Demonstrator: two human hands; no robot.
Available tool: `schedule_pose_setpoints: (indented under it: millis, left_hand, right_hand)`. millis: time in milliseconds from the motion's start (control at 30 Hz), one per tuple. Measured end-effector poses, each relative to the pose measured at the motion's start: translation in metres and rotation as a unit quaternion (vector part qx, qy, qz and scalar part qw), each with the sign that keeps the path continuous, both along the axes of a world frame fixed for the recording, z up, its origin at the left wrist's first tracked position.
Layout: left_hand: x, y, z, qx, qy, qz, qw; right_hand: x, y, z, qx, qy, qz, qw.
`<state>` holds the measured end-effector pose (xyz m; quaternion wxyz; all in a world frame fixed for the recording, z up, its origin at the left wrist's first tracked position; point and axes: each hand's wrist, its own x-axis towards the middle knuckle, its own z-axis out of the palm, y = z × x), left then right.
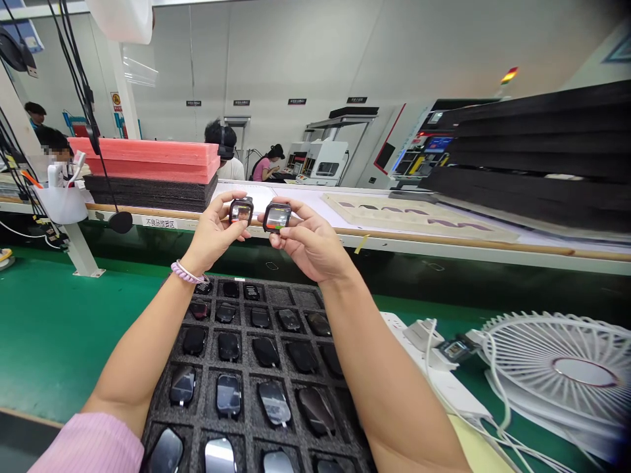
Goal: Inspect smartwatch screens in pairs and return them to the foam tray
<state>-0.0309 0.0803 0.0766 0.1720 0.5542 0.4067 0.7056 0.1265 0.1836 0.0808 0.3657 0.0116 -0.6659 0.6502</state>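
Two small dark watch-like devices are held up side by side above a black foam tray. Between the thumb and fingers of my left hand is the left device, its glossy face towards me. The right device is gripped by my right hand, with reflections on its face. A narrow gap separates the two. Below, the tray's square compartments hold many similar dark glossy pieces, such as one piece; a few compartments at its far edge hold nothing.
A white fan and a power strip with cables lie at right. Pink foam, a beige tray and stacked black foam occupy the shelf. A pen cup hangs left; people sit beyond.
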Motion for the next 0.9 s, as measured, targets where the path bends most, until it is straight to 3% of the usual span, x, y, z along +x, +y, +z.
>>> schedule_pose_setpoints:
  millis: [900]
  left_hand:
    - [0.0016, 0.002, -0.0017, -0.02, 0.007, -0.018, 1.0]
  right_hand:
    - [-0.0029, 0.0019, -0.0039, 0.014, -0.007, -0.004, 1.0]
